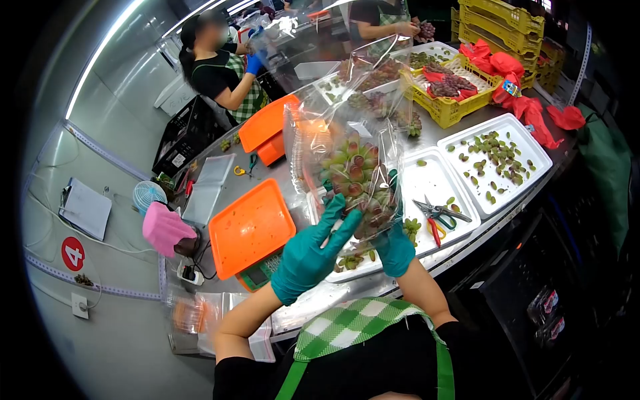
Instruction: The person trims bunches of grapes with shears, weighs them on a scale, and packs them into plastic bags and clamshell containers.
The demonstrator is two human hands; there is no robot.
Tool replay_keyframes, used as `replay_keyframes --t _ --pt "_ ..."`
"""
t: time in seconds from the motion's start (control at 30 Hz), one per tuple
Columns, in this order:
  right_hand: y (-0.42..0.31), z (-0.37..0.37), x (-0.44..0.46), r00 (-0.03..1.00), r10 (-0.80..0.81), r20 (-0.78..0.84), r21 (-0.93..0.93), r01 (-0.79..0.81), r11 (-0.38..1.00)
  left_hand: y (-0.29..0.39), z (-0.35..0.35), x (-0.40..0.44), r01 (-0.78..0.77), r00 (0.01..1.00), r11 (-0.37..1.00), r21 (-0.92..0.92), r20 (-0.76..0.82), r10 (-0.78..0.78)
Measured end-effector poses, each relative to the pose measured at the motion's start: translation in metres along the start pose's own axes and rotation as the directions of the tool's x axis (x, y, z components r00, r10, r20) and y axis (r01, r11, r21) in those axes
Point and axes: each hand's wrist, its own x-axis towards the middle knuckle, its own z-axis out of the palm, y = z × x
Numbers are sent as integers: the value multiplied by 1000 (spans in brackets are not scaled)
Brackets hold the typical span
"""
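Note:
A clear plastic bag stands open-topped at the middle of the view, with green and reddish grapes inside. Both hands wear green gloves. My left hand presses its fingers against the bag's near left side. My right hand is at the lower right of the bag, its fingers partly hidden behind the plastic. Below the bag and to its right lies a white tray with loose grapes, red-handled scissors and dark-handled ones.
An orange tray rests on a scale at left, with another orange tray behind. A white tray of loose grapes and a yellow crate are at right. Co-workers stand across the table.

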Motion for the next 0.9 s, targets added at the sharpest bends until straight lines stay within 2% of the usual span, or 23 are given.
replay_keyframes --t 0.03,0.13,0.17,0.27,0.3,0.33,0.4,0.43,0.47,0.53,0.57,0.67,0.7,0.83,0.87,0.9 --pt "1 2 2 1000 -2 2 -13 2 1000 3 2 -1 -1 1000 999 -37 11 2" --pt "5 8 7 1000 7 16 -54 -7 999 10 3 -5 232 971 937 -260 15 -237" --pt "6 10 8 1000 9 19 -64 -8 998 9 6 -6 185 970 961 -205 -120 -212" --pt "6 13 10 1000 10 21 -92 -8 996 11 28 -22 334 885 923 -190 -272 -377" --pt "6 13 10 1000 12 19 -104 -10 995 13 30 -19 339 888 938 -74 -303 -345" --pt "6 13 10 1000 13 14 -117 -11 993 14 37 -24 388 868 886 -252 -223 -444" --pt "7 11 10 1000 11 1 -145 -11 989 14 57 -40 478 810 678 -558 -18 -586" --pt "7 9 10 1000 13 -5 -154 -14 988 16 62 -43 458 842 745 -485 -33 -539" --pt "5 8 9 1000 5 -9 -163 -7 987 25 63 -48 493 820 697 -521 11 -572" --pt "0 8 6 1000 -13 -21 -169 9 986 32 66 -59 401 876 757 -516 -24 -481" --pt "-2 6 5 999 -28 -28 -171 22 985 33 61 -64 433 872 760 -485 14 -489" --pt "-9 10 4 998 -54 -26 -193 47 980 22 57 -75 365 877 833 -416 -146 -457" --pt "-10 13 5 998 -59 -19 -204 54 978 16 56 -73 299 888 884 -359 -234 -396" --pt "-14 28 16 996 -77 33 -250 83 965 17 30 -47 82 995 919 -385 -21 -97" --pt "-14 31 19 996 -80 47 -261 89 961 20 37 -51 102 995 866 -490 34 -97" --pt "-15 34 21 995 -87 54 -270 98 958 27 45 -54 209 978 781 -588 118 -173"
